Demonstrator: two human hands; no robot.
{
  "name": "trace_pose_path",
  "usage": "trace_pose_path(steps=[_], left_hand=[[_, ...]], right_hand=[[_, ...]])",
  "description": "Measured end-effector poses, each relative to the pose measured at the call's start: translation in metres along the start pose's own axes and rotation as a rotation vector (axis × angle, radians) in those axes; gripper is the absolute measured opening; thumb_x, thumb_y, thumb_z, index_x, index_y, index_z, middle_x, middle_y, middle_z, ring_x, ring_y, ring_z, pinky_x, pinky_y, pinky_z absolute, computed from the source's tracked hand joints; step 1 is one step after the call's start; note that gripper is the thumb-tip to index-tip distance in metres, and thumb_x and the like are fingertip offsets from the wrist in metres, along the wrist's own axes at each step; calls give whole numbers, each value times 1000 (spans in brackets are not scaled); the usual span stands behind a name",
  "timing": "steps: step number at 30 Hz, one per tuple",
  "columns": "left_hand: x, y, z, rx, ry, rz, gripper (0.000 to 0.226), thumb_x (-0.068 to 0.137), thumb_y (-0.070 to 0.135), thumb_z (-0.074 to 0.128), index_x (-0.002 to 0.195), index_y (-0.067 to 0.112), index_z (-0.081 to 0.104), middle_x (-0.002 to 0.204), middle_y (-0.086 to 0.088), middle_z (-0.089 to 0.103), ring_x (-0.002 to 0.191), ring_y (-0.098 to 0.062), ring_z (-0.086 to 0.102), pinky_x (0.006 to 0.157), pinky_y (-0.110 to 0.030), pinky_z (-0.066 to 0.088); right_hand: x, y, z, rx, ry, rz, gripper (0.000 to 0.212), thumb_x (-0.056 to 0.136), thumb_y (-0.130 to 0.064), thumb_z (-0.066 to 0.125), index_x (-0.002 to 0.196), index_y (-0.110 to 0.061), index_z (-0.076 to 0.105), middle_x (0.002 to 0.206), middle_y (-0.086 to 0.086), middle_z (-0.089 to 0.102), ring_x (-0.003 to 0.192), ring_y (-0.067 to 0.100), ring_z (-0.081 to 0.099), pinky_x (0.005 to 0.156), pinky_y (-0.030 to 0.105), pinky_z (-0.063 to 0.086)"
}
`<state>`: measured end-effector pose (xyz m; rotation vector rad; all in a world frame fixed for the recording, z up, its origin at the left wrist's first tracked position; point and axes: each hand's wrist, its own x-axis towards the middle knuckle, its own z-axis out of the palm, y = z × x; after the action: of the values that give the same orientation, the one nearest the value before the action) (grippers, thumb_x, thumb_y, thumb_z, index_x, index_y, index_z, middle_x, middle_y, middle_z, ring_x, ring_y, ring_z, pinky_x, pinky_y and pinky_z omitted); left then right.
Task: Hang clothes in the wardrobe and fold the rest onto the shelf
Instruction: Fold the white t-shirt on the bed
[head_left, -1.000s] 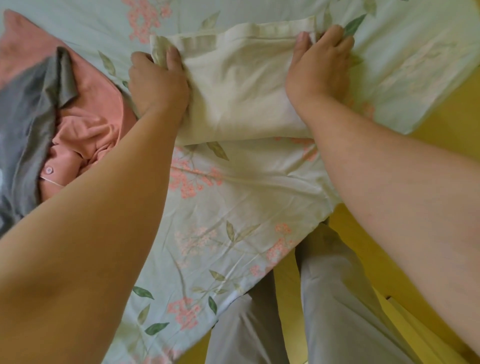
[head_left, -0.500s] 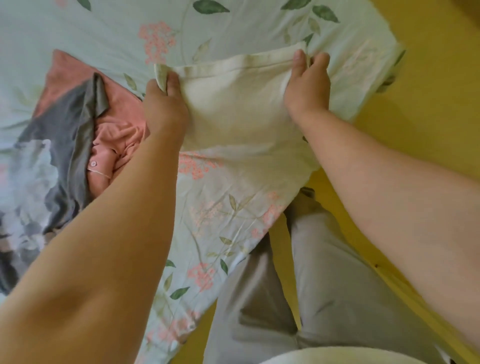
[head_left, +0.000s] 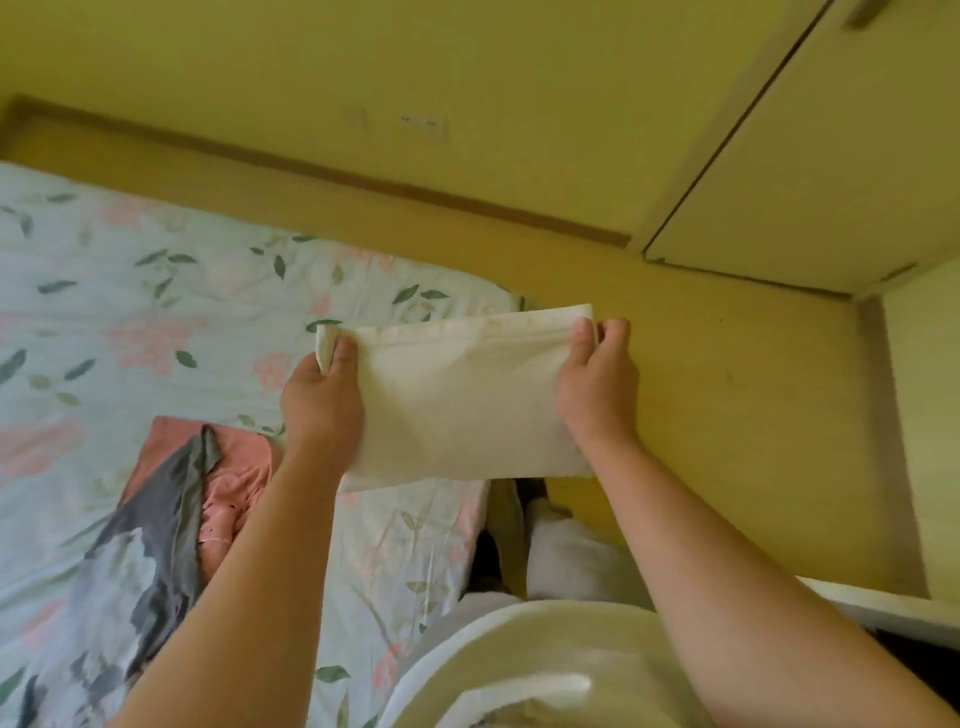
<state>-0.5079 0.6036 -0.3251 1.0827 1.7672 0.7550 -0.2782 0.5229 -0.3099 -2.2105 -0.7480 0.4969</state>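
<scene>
A folded cream garment (head_left: 460, 400) hangs in the air above the bed's right edge, held flat between both hands. My left hand (head_left: 322, 400) grips its left side, thumb on top near the upper corner. My right hand (head_left: 597, 387) grips its right side the same way. On the bed at the lower left lies a pink shirt (head_left: 236, 478) with a grey patterned garment (head_left: 140, 561) spread over it. The wardrobe (head_left: 810, 171) with its pale doors stands at the upper right.
The bed with a pale floral sheet (head_left: 156, 312) fills the left half. Yellow floor (head_left: 701, 405) runs between the bed and the wardrobe. A wooden skirting board (head_left: 363, 182) lines the far wall. A white ledge (head_left: 883, 603) juts in at the right.
Both hands have lifted the folded cream garment off the bed and carried it right, over the bed's edge. My view has swung up and right, bringing the wall and wardrobe in.
</scene>
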Motion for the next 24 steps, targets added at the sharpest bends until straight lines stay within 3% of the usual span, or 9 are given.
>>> trace_pose_path(steps=[5,10,12,14,17,24], left_hand=[[-43,100,-14,-105,-17,239,33,100,51,52,85,25,65,84,1,68,76,-17,62,66,-35,47],[-99,160,-25,-239,-35,409,41,99,53,54,88,16,66,76,5,65,65,-12,58,61,-33,46],[-125,172,-26,-294,-45,452,44,98,56,55,86,14,64,72,6,61,64,-12,55,63,-34,45],[-155,181,-29,-344,-53,471,44,97,57,56,79,17,60,68,8,58,61,-11,53,62,-33,43],[-204,187,-35,-417,-95,516,40,98,55,56,72,24,57,63,13,56,58,-7,52,60,-31,42],[-328,169,-51,-520,-230,590,44,95,60,58,64,28,62,61,13,56,63,-13,50,65,-37,40]], right_hand=[[-6,-48,-78,188,184,-80,28,109,-41,33,101,-16,44,73,-5,56,62,10,53,50,35,31],[-26,-80,-160,286,345,-205,27,109,-40,35,99,-17,46,72,-7,57,63,5,54,53,31,34],[-43,-84,-194,298,411,-261,25,108,-38,36,98,-18,45,71,-8,55,63,0,55,49,17,35],[-65,-85,-227,305,471,-308,23,108,-37,37,97,-18,44,69,-7,55,63,-5,54,49,13,36],[-106,-79,-273,318,529,-358,23,108,-37,38,97,-18,45,68,-5,55,62,-2,54,48,15,37],[-222,-37,-378,295,708,-398,25,106,-42,37,97,-20,45,64,-5,55,63,7,55,50,23,37]])
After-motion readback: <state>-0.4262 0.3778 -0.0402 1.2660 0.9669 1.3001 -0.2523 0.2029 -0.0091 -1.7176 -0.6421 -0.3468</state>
